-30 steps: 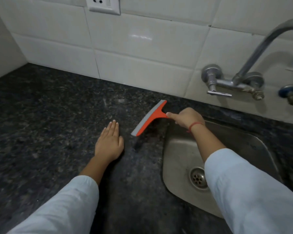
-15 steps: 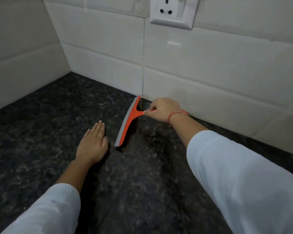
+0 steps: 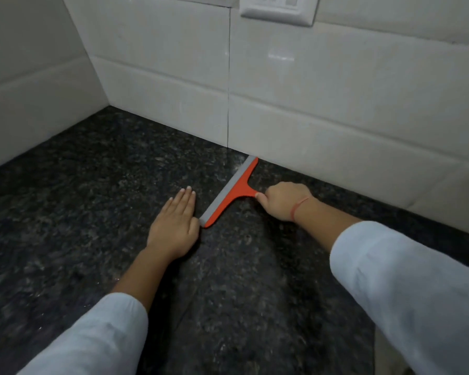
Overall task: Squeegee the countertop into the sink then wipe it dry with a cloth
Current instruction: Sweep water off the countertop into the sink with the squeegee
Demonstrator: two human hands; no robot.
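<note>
An orange squeegee (image 3: 232,192) with a grey rubber blade lies blade-down on the dark speckled countertop (image 3: 92,185), its far end almost at the tiled wall. My right hand (image 3: 282,200) grips its short handle, fingers curled round it. My left hand (image 3: 175,224) rests flat on the counter, fingers straight, its thumb side right beside the blade's near end. The sink is out of view and no cloth is visible.
White tiled walls (image 3: 336,104) meet in a corner at the back left. A white power socket (image 3: 278,9) sits on the back wall above the squeegee. Dark counter stretches left and toward me.
The squeegee has moved left from the sink's edge to the counter by the back wall. The view turned left, so sink and tap left the frame. My left hand stayed flat.
</note>
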